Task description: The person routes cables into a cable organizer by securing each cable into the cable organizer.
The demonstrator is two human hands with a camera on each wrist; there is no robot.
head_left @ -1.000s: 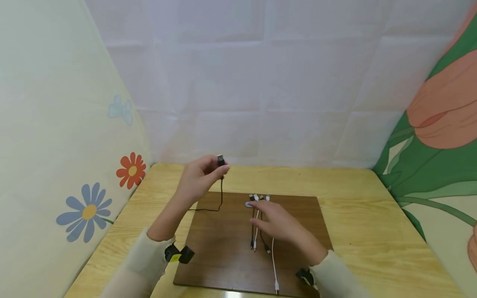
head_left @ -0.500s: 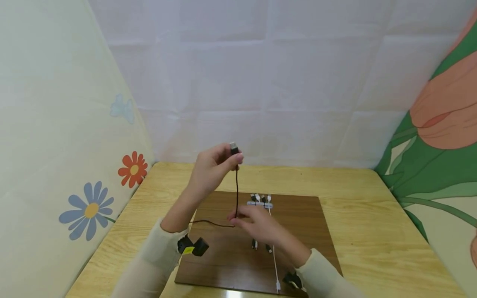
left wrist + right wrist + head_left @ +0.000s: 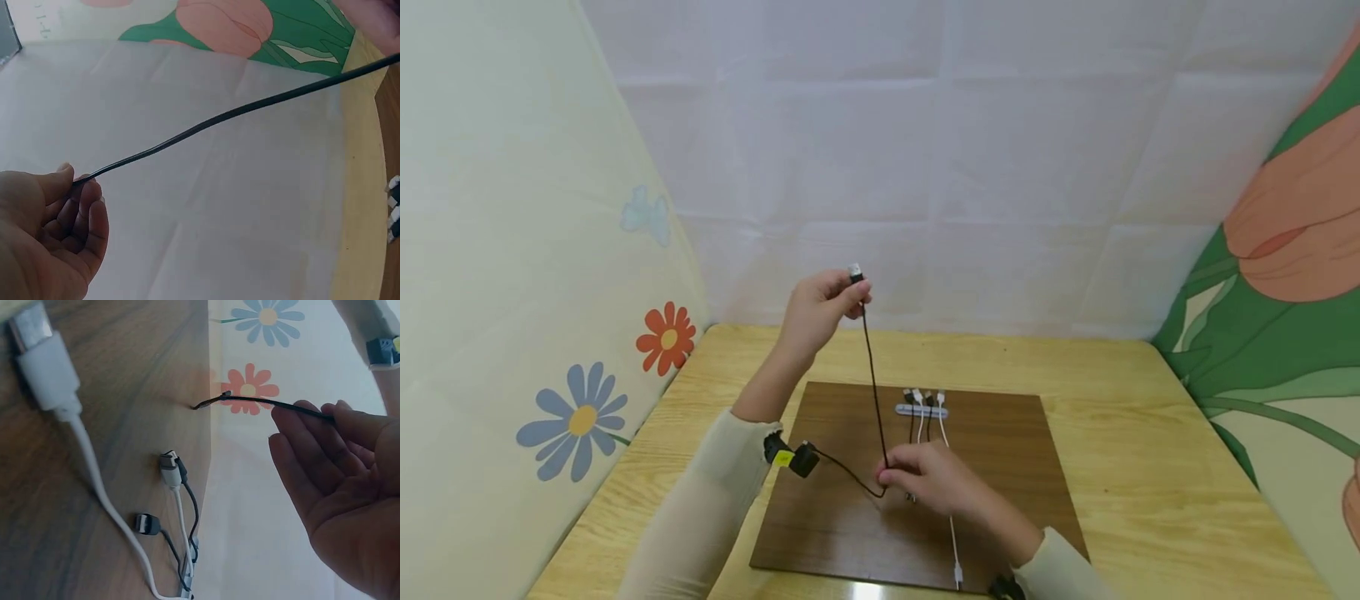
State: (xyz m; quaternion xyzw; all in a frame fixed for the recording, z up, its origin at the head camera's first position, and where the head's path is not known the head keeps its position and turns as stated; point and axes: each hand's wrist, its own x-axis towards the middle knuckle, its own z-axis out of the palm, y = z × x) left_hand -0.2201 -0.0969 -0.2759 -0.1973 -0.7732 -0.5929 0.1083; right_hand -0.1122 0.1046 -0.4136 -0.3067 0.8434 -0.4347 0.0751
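My left hand (image 3: 812,315), raised over the far left of the brown board (image 3: 838,417), pinches a black USB cable (image 3: 872,375) just at its plug, whose metal end points up. Lower down, my right hand (image 3: 936,479) pinches the same cable between thumb and fingers, its other fingers loosely extended in the right wrist view. Between the hands the cable runs nearly straight; past the right hand it bends back leftward over the board. At the board's far side, a pale blue cable clip strip (image 3: 900,410) holds several black and white cables, partly hidden behind the right hand.
A white cable (image 3: 953,542) reaches from the strip towards the board's near edge. The board lies on a light wooden table (image 3: 1120,433). A white sheet (image 3: 925,167) hangs behind, with flower-patterned walls on both sides.
My right hand has left the strip, taken hold of the black cable and slid or moved down along it. The left hand has risen with the plug, lengthening the stretch between the hands.
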